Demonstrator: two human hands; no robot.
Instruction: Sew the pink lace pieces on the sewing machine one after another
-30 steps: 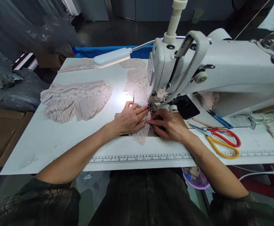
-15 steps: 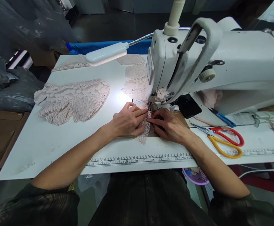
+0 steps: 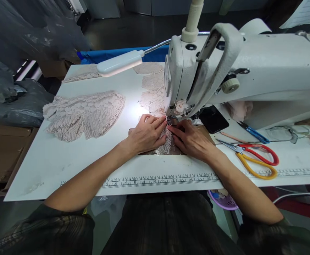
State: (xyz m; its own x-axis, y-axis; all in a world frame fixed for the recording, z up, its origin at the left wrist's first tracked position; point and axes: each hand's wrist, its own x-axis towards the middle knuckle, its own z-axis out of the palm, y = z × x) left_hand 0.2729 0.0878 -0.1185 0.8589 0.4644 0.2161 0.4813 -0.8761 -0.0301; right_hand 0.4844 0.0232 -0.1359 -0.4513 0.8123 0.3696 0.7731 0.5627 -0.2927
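A strip of pale pink lace fabric (image 3: 166, 140) runs under the needle area of the white sewing machine (image 3: 180, 71). My left hand (image 3: 150, 132) lies flat on the lace, fingertips close to the presser foot and thumb spread apart from them. From the other side, my right hand (image 3: 191, 139) holds the strip's right edge between bent fingers and thumb; its exact grip is partly hidden. More of the lace (image 3: 153, 85) stretches behind the needle area, left of the machine head. A fabric flower (image 3: 181, 106) is fixed low on the machine head.
Another lace piece (image 3: 84, 115) lies on the white table (image 3: 64, 159) at left. To the right are a black phone (image 3: 214, 119), red-and-yellow-handled scissors (image 3: 250, 156), blue-handled snips (image 3: 253, 132) and a pencil (image 3: 233, 136). A lamp (image 3: 120, 63) hangs over the table; a ruler strip (image 3: 157, 180) lines the front edge.
The lace has moved away from me under the machine, so its near end lies further from the table's front edge. My right fingers have shifted slightly forward along it. The view has moved slightly.
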